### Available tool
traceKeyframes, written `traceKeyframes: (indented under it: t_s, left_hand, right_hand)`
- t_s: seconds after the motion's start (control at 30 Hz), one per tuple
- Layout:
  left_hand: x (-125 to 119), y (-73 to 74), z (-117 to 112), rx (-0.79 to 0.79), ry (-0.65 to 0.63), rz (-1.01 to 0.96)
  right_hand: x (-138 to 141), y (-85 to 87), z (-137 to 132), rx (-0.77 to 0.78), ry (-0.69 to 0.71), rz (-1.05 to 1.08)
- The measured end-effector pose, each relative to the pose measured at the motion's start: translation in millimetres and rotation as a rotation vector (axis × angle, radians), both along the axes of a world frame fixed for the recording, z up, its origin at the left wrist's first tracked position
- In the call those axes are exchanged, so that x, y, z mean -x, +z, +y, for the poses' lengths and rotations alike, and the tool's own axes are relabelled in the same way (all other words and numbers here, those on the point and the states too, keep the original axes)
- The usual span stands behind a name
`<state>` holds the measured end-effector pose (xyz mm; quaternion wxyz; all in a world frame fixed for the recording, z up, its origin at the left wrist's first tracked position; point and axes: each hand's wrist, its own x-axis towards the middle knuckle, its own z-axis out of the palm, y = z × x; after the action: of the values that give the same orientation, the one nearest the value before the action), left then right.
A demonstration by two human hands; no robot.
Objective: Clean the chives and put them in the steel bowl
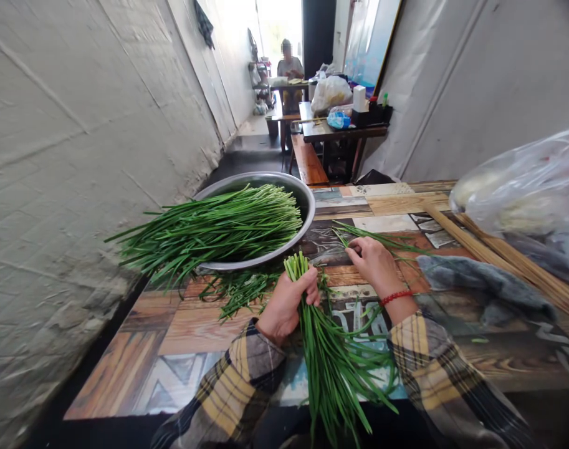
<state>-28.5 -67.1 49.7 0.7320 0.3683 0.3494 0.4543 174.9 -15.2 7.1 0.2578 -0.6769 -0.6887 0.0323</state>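
gripping a bunch of green stalks, the left hand has its fingers wrapped around the bunch near the pale cut ends, which point to twelve o'clock while the long leaves fan down to about five, over the near edge of the desk. taking the bunch as the middle of the clock, the right hand is at one o'clock, fingers bent and narrow at the tips, beside a few loose stalks; whether they pinch one, i cannot tell. a red bracelet circles that wrist, and both sleeves are plaid.

at eleven o'clock stands a metal bowl heaped with more stalks, their leaves hanging over its rim. leafy scraps lie at ten, just beside the bowl. between two and three are a gray cloth, long thin sticks and a clear plastic bag. far off at twelve, another person sits.
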Motion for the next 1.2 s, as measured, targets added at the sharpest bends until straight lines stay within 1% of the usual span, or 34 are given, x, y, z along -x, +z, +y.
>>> traceKeyframes:
  t_s: [0.1,0.17,0.2,0.23,0.3,0.4,0.47,0.57,0.7,0.87,1.0,1.2]
  left_hand:
    - [0.2,-2.4,-0.2,0.006,0.006,-0.005]
    - [0.5,-4.0,0.0,0.008,0.011,-0.006]
    - [0.6,-4.7,0.2,0.009,0.014,-0.006]
    - [0.7,-5.4,0.5,0.012,0.016,-0.006]
    - [0.8,-6.6,1.2,0.022,0.03,-0.01]
    - [0.6,-7.9,2.0,0.049,0.076,-0.022]
    - [0.4,-8.6,2.5,0.062,0.118,-0.025]
    - [0.3,-9.8,3.4,0.073,0.169,-0.022]
    - [0.0,-11.2,4.1,0.066,0.211,-0.014]
    - [-1.2,-11.8,3.8,0.008,0.231,0.02]
    - [-1.5,-13.2,5.2,0.022,0.25,0.056]
    - [-2.0,-15.9,6.8,0.008,0.28,0.123]
  right_hand:
    - [0.7,0.7,-2.0,0.015,-0.027,-0.119]
    - [-0.7,2.3,-1.8,0.013,-0.043,-0.107]
    - [-1.5,3.4,-1.3,0.007,-0.044,-0.064]
    - [-2.0,4.8,-0.9,0.005,-0.037,0.009]
    - [-1.6,8.1,-0.5,0.029,-0.002,0.22]
    - [2.4,14.4,-3.0,0.149,0.104,0.524]
    - [5.8,18.9,-6.9,0.241,0.206,0.644]
    - [8.9,24.6,-13.2,0.37,0.37,0.744]
    - [9.6,27.8,-17.8,0.484,0.513,0.753]
    - [11.2,28.0,-19.0,0.539,0.612,0.722]
    - [15.8,30.0,-20.4,0.505,0.61,0.699]
    - [20.9,32.4,-21.5,0.347,0.565,0.561]
